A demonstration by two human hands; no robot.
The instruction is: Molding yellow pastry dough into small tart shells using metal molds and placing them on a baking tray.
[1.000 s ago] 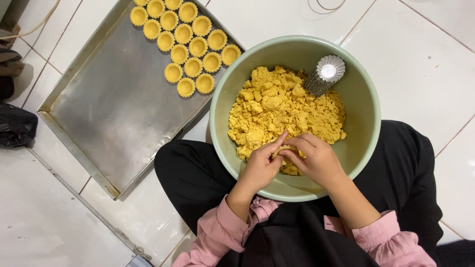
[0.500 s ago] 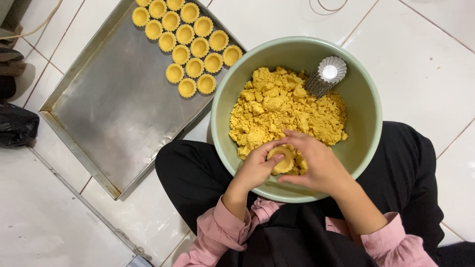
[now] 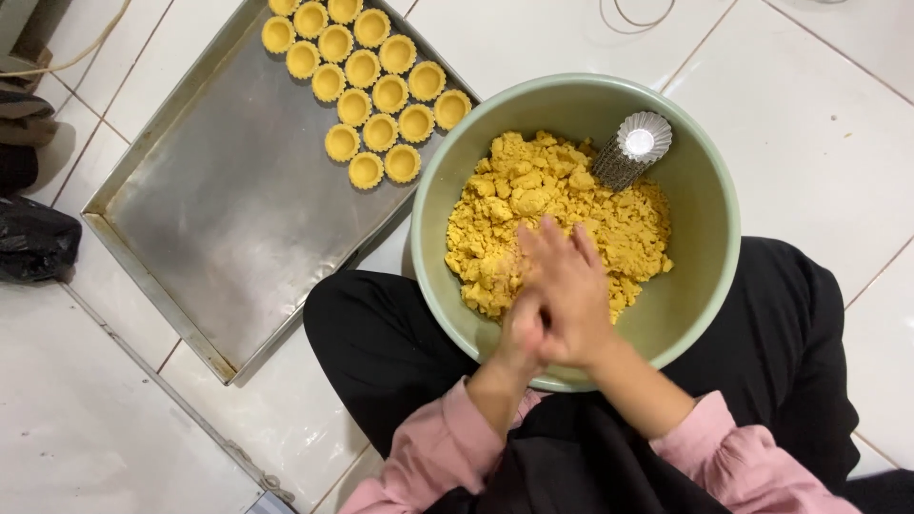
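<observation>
Right hand (image 3: 571,295) lies flat over left hand (image 3: 522,328), fingers extended, pressed palm to palm; anything between is hidden. Beyond the fingertips, crumbly yellow dough (image 3: 552,209) fills much of the pale green bowl (image 3: 709,266); fourteen fluted yellow tart shells (image 3: 367,90) line the mostly bare steel tray (image 3: 219,228).

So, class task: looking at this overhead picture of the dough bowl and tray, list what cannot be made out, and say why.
- What lies between the palms: the right hand covers the left hand, head view.
- Dough under the hands: hidden by them.
- Top row of tart shells: cut by the upper edge.
- Metal moulds: stacked, number unclear.
- Black bag: cut by the left edge.
</observation>
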